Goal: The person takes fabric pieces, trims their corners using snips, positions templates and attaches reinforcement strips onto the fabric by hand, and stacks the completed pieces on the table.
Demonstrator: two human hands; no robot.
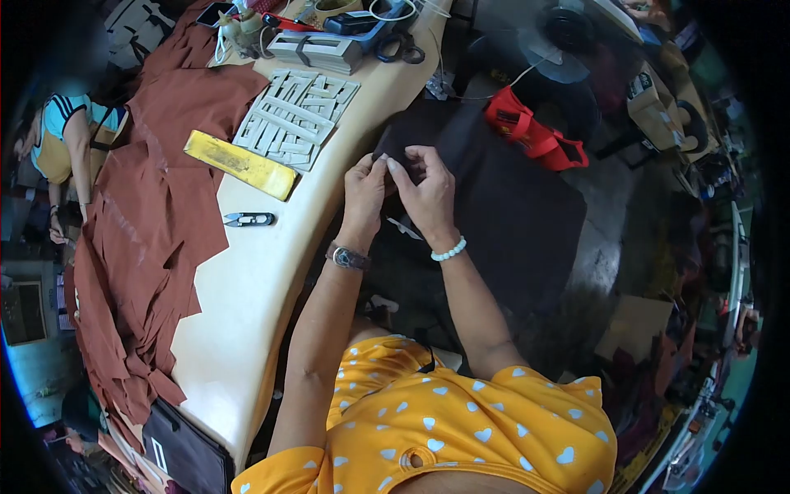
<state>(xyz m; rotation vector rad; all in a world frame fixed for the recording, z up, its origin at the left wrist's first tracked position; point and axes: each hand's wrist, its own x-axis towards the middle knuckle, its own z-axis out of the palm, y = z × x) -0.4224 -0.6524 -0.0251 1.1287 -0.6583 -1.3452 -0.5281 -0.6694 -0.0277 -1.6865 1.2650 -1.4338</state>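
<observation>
Cloth [518,222], hanging beside the table [222,337], looks light, soft and floppy, best taken by its top edge, where left hand [362,198] and right hand [431,191] pinch it, 2 thumbs close together, while a blue tray [382,34] seemingly holds a black tool [350,23] and the carton's [654,103] contents stay unclear.

A broad piece of dark, nearly black cloth [518,218] hangs loosely beside the pale tabletop [234,309], one edge pinched at the fingertips of the left hand [364,191] and right hand [429,188], its matte expanse spreading out to the right
</observation>
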